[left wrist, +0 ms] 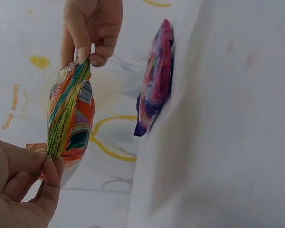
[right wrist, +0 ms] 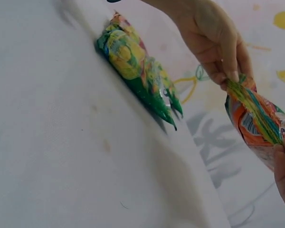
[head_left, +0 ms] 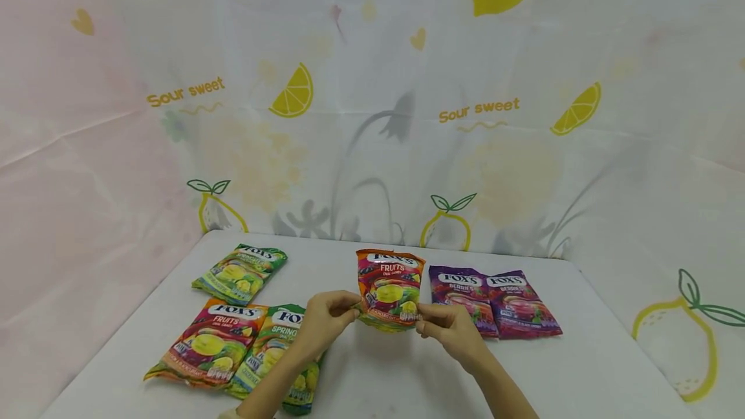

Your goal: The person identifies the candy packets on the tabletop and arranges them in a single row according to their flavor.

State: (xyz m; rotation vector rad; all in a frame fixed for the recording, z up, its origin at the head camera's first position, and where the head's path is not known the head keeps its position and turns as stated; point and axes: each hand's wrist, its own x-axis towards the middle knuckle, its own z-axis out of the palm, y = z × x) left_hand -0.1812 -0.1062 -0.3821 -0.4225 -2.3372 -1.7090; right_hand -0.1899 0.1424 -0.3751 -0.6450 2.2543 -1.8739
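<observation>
L to R: three green/orange pkts (head_left: 211, 343) on table (head_left: 372, 386); L hand (head_left: 326, 322), grip pinching btm L corner of orange Fruits pkt (head_left: 388, 284), held abv table; R hand (head_left: 456, 332), grip closed on btm R corner; two purple pkts (head_left: 522, 306).

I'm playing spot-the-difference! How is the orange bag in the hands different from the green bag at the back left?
The orange bag is held up by the left hand and right hand; the green bag lies on the table. The orange bag's top is orange-red; the green bag's is green. Both say FOX'S.
</observation>
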